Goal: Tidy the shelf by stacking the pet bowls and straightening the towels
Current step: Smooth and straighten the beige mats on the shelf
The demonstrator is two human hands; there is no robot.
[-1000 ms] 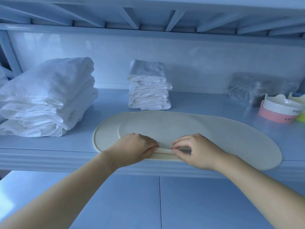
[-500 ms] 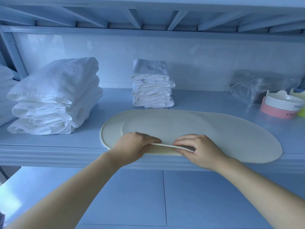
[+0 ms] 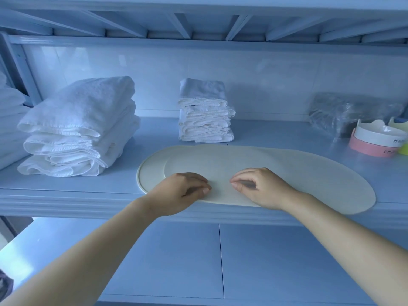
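Two cream oval mats lie overlapped on the blue shelf (image 3: 66, 186), the upper mat (image 3: 298, 171) shifted right over the rimmed lower mat (image 3: 150, 173). My left hand (image 3: 183, 191) and my right hand (image 3: 262, 188) rest on the upper mat near its front edge, fingers curled, and the mat lies flat. A tall stack of large white towels (image 3: 75, 129) sits at the left. A smaller towel stack (image 3: 205, 115) stands behind the mats. At the far right a white pet bowl (image 3: 379, 133) sits nested in a pink bowl (image 3: 371, 149).
A yellow-green bowl (image 3: 403, 149) is cut off by the right edge. A clear plastic-wrapped package (image 3: 344, 111) lies behind the bowls. More white towels (image 3: 8, 120) show at the far left. The slatted upper shelf (image 3: 198, 25) hangs overhead, and a lower shelf (image 3: 176, 261) sits below.
Both hands had pinched and lifted the upper mat's front edge. That edge now lies flat, and the hands rest on top of it, a little further apart.
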